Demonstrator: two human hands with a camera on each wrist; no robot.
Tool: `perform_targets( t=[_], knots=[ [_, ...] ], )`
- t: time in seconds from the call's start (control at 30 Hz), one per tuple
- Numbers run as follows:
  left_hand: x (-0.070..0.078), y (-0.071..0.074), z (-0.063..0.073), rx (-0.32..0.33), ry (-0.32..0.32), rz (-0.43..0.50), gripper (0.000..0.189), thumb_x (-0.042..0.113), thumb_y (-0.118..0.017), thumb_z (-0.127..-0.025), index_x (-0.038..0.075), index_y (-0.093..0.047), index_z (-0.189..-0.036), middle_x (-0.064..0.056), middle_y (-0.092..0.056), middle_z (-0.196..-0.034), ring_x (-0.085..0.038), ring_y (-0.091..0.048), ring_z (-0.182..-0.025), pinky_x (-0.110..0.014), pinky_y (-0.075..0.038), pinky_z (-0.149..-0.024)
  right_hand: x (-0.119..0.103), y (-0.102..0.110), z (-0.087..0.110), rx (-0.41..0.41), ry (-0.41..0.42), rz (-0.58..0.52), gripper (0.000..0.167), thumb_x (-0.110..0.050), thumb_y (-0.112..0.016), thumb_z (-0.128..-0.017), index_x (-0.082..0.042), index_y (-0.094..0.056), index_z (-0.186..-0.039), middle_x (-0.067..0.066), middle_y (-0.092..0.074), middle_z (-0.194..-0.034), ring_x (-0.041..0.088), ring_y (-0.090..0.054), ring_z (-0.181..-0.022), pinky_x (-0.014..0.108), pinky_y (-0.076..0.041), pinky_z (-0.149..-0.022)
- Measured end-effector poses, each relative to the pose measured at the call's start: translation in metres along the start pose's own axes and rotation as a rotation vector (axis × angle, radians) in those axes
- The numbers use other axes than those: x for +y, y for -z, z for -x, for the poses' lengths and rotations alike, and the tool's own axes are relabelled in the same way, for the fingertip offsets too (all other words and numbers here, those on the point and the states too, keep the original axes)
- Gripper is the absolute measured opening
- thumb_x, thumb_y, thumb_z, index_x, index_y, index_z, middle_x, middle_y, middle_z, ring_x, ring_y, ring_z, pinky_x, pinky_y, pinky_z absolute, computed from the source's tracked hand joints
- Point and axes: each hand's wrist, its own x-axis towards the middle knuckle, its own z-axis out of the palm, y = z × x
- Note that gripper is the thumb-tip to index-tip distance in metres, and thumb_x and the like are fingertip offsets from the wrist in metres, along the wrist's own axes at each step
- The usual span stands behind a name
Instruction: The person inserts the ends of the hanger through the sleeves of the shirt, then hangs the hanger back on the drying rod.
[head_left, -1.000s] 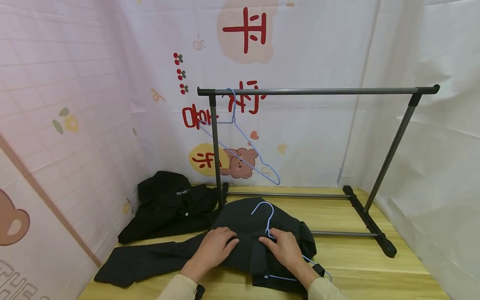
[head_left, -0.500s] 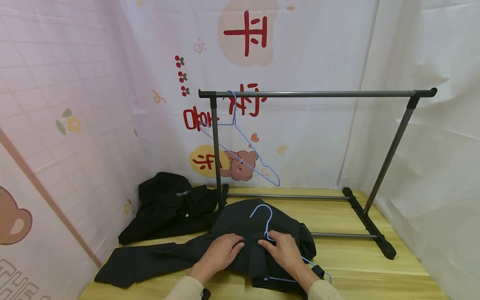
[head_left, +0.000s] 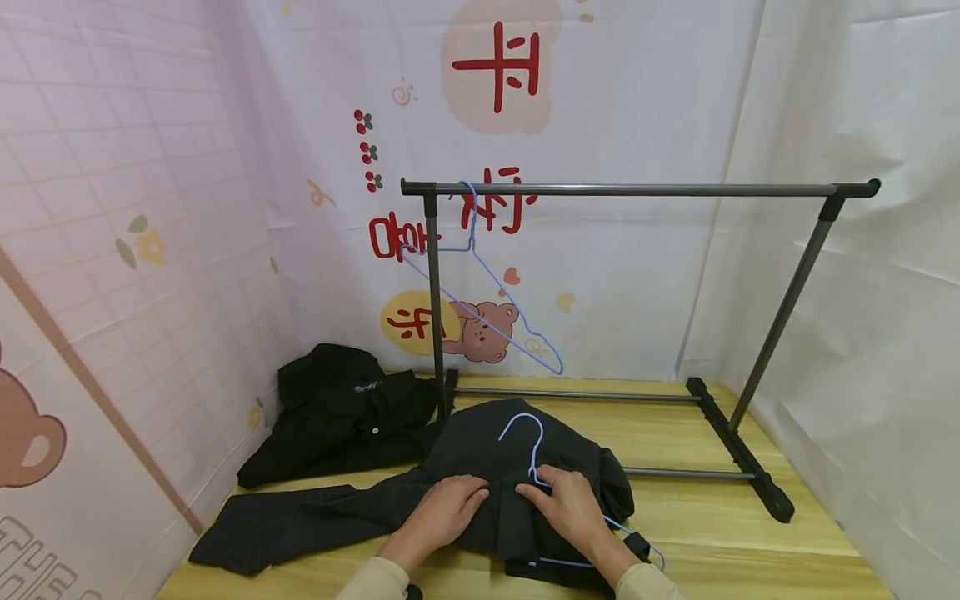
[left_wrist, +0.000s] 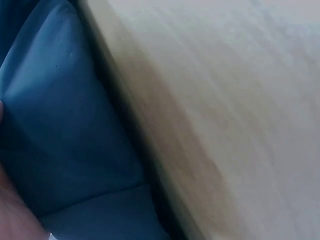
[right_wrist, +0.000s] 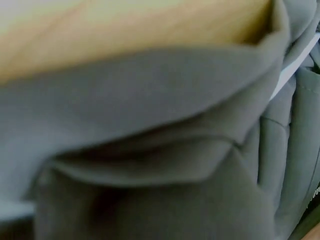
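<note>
A black garment [head_left: 480, 442] lies bunched on the table, a long narrow sleeve or leg of it stretching left. A light blue wire hanger [head_left: 537, 437] is partly inside it. Its hook stands out above the cloth, and one end shows at lower right. My left hand [head_left: 447, 510] grips the cloth left of the hook. My right hand [head_left: 566, 504] pinches cloth at the base of the hook. The left wrist view shows dark cloth [left_wrist: 75, 125] beside a few fingers. Folds of the cloth [right_wrist: 150, 105] fill most of the right wrist view, with a zipper at its lower right.
Another black garment [head_left: 345, 417], with a white button, is heaped at the left back. A metal clothes rack [head_left: 637, 190] stands behind, its base bars low on the wooden table [head_left: 750, 558]. From its left end hangs an empty blue hanger [head_left: 506, 287]. Printed cloth walls enclose the space.
My left hand has moved right along the cloth, closer to my right hand. The hanger's hook has tipped slightly left and down. My right hand has barely moved.
</note>
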Motion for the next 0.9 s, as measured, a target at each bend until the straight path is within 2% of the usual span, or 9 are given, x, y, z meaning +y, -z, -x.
perform_targets(
  t=[0.2,0.47,0.63,0.77,0.9],
  knots=[
    [-0.003,-0.003,-0.001,0.010,-0.018,0.029,0.025,0.025,-0.055,-0.103,0.013,-0.072,-0.117,0.001,-0.070,-0.113,-0.018,-0.065,-0.107,-0.040,-0.051,-0.092,0.001,-0.001,0.000,0.005,0.000,-0.005,0.037,-0.041,-0.077,-0.085,-0.026,-0.049,-0.067,-0.018,-0.035,-0.055,-0.002,-0.044,-0.054,0.021,-0.034,-0.054],
    [-0.010,-0.005,-0.001,0.058,-0.059,0.080,0.016,0.024,-0.058,-0.101,0.017,-0.073,-0.104,0.007,-0.069,-0.101,-0.010,-0.065,-0.095,-0.034,-0.053,-0.084,0.001,-0.002,-0.001,-0.019,-0.017,0.000,0.038,-0.043,-0.075,-0.086,-0.025,-0.048,-0.067,-0.017,-0.033,-0.054,-0.003,-0.042,-0.053,0.021,-0.034,-0.054],
    [-0.010,-0.001,-0.001,0.124,-0.083,0.133,0.016,0.024,-0.060,-0.101,0.017,-0.074,-0.103,0.006,-0.070,-0.101,-0.011,-0.066,-0.094,-0.033,-0.054,-0.083,-0.001,0.002,-0.002,-0.005,-0.011,-0.018,0.038,-0.043,-0.075,-0.086,-0.025,-0.048,-0.066,-0.017,-0.033,-0.055,-0.002,-0.041,-0.052,0.021,-0.033,-0.053],
    [-0.008,0.003,-0.001,0.176,-0.129,0.131,0.017,0.023,-0.059,-0.101,0.015,-0.074,-0.104,0.003,-0.071,-0.102,-0.013,-0.067,-0.094,-0.034,-0.054,-0.083,-0.003,0.007,-0.004,0.013,-0.011,-0.041,0.037,-0.042,-0.075,-0.086,-0.025,-0.049,-0.067,-0.017,-0.033,-0.055,-0.002,-0.041,-0.052,0.021,-0.033,-0.052],
    [-0.005,0.008,-0.003,0.191,-0.145,0.127,0.017,0.021,-0.059,-0.101,0.014,-0.074,-0.104,0.002,-0.072,-0.102,-0.014,-0.068,-0.095,-0.034,-0.054,-0.084,-0.005,0.011,-0.006,0.012,-0.016,-0.040,0.036,-0.041,-0.076,-0.085,-0.026,-0.049,-0.067,-0.017,-0.031,-0.055,-0.002,-0.039,-0.050,0.020,-0.032,-0.051]
  ],
)
